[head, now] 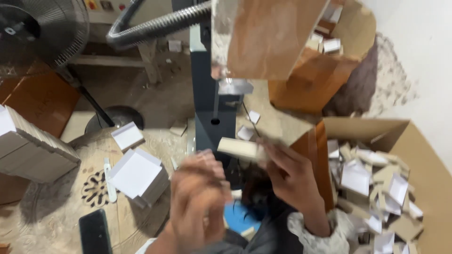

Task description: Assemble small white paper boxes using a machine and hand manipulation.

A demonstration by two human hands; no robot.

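The right hand [289, 176] is pinching a small pale wooden block [240, 148] by its end, holding it just in front of the dark machine column [207, 108]. The left hand [197, 197] is blurring below the block; its grip is impossible to tell. A cardboard box of offcuts [423, 155] is sitting to the right.

We see two bare hands, the left hand [197, 197] at about seven o'clock from centre and the right hand [289, 176] at about four o'clock, both without gloves, rings or a watch. At the right wrist sits a loose, crumpled cuff [320, 235] of pale cloth with a fine darker pattern. A sliver of white sleeve [146, 245] shows under the left forearm. Between the arms lies dark grey cloth [263, 240], perhaps a shirt front; blur hides the details.
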